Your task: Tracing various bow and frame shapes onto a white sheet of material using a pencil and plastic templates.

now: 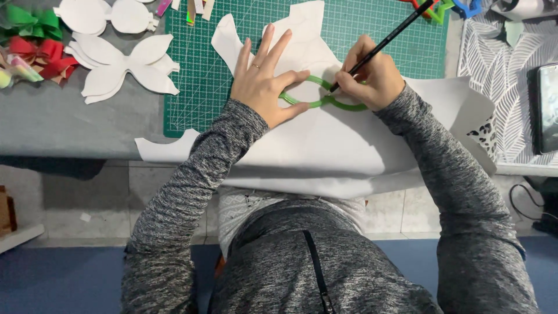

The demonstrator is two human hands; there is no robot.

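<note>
My left hand (264,78) lies flat with fingers spread, pressing a green loop-shaped template (317,81) onto a large white sheet (325,139). My right hand (372,78) grips a black pencil (389,38) whose tip touches the inner edge of the template. The sheet lies over a green cutting mat (197,70) and hangs over the table's front edge. Part of the template is hidden under my right hand.
White bow-shaped cutouts (125,64) lie at the left on the grey table (58,116), beside red and green bows (35,40). Coloured templates (459,7) sit at the top right. A leaf-patterned cloth (500,70) and a dark device (547,104) are at the right.
</note>
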